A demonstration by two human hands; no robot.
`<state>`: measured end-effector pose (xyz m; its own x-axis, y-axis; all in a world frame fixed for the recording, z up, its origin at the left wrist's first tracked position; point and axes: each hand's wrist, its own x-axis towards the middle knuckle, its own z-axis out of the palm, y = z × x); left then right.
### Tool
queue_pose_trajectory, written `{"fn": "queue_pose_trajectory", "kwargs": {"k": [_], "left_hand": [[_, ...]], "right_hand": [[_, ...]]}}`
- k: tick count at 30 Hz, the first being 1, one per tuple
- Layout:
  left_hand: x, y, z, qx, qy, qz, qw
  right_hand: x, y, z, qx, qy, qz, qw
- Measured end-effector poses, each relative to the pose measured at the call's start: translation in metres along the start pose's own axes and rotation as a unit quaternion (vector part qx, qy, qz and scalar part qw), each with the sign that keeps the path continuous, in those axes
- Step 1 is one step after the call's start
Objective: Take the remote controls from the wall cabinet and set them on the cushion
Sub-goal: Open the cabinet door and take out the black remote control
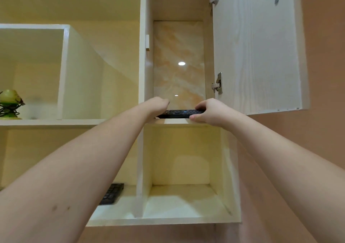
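Observation:
A black remote control (179, 113) lies across the front edge of the shelf inside the open wall cabinet (178, 56). My right hand (207, 113) grips its right end, thumb under and fingers over. My left hand (155, 105) is curled at its left end, touching it; whether it grips is hidden by the wrist. A second black remote control (112, 193) lies on the lower open shelf, partly hidden behind my left forearm. The cushion is not in view.
The cabinet door (255, 46) hangs open to the right, hinges on its left edge. An open cube compartment (183, 168) sits below the shelf. A green ornament on a wire stand (9, 102) rests on the left shelf. Pink wall at right.

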<state>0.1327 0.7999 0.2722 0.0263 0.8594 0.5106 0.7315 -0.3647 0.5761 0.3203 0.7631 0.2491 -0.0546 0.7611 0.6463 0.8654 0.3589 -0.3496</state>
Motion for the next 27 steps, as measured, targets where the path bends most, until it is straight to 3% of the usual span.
{"fn": "queue_pose_trajectory", "kwargs": {"k": [10,20,27], "left_hand": [[0.006,0.001,-0.007,-0.245,-0.013,-0.066,0.967],[-0.012,0.003,-0.037,-0.334,-0.029,-0.010,0.942],[-0.040,-0.025,-0.055,-0.406,-0.100,-0.018,0.908]], "right_hand": [[-0.002,0.006,0.001,0.015,0.016,-0.011,1.000],[-0.028,-0.002,-0.002,0.032,0.049,-0.024,0.998],[-0.069,-0.015,-0.010,0.029,0.039,-0.016,0.999]]}}
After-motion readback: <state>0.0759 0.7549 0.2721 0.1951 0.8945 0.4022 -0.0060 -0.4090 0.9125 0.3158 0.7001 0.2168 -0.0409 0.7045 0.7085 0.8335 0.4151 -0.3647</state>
